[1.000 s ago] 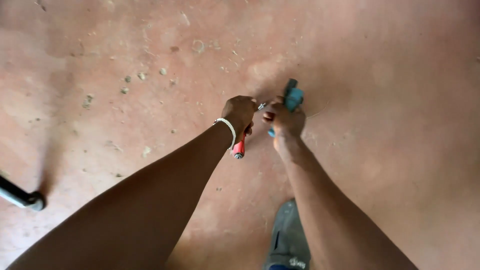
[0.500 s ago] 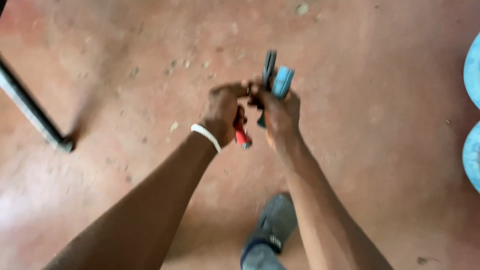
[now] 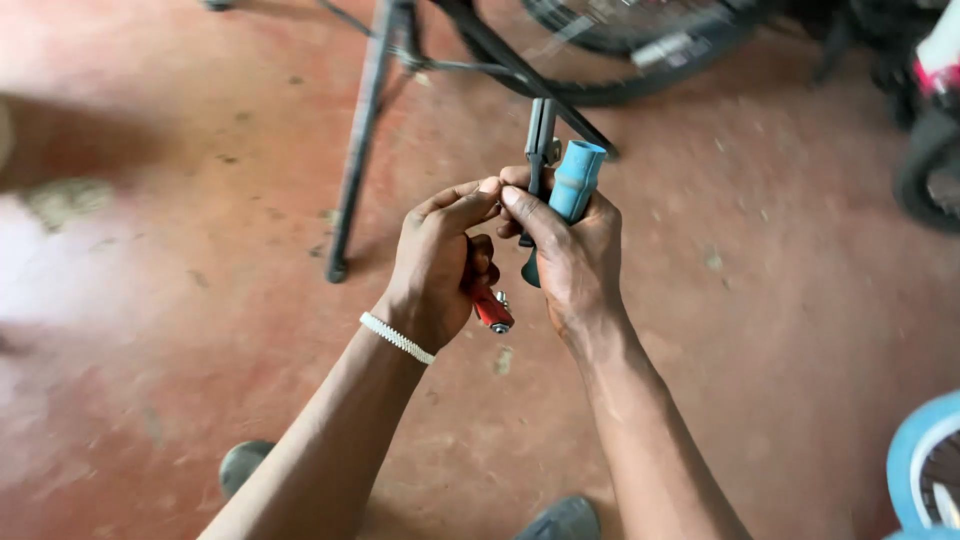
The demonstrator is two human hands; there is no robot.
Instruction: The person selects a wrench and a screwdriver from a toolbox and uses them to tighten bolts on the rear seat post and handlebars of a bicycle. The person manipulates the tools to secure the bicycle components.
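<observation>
My left hand [image 3: 432, 264] is closed around a small red-handled tool [image 3: 491, 306], whose metal tip pokes out below the palm. A white bracelet [image 3: 396, 337] sits on that wrist. My right hand [image 3: 566, 250] grips a light blue handlebar grip [image 3: 577, 180] together with a dark grey brake lever [image 3: 540, 140] that sticks up beside it. The thumbs and fingertips of both hands meet at the base of the lever. What lies between the fingertips is hidden.
A black metal stand [image 3: 362, 140] rises from the reddish concrete floor [image 3: 780, 320] at upper centre. A bicycle wheel [image 3: 620, 60] lies behind it. A light blue rim [image 3: 915, 465] shows at lower right. My shoes [image 3: 565, 520] are at the bottom edge.
The view has tilted up, bringing the stand and bicycle wheel into sight. Both hands stay together on the blue grip, lever and red tool, now higher and nearer the camera.
</observation>
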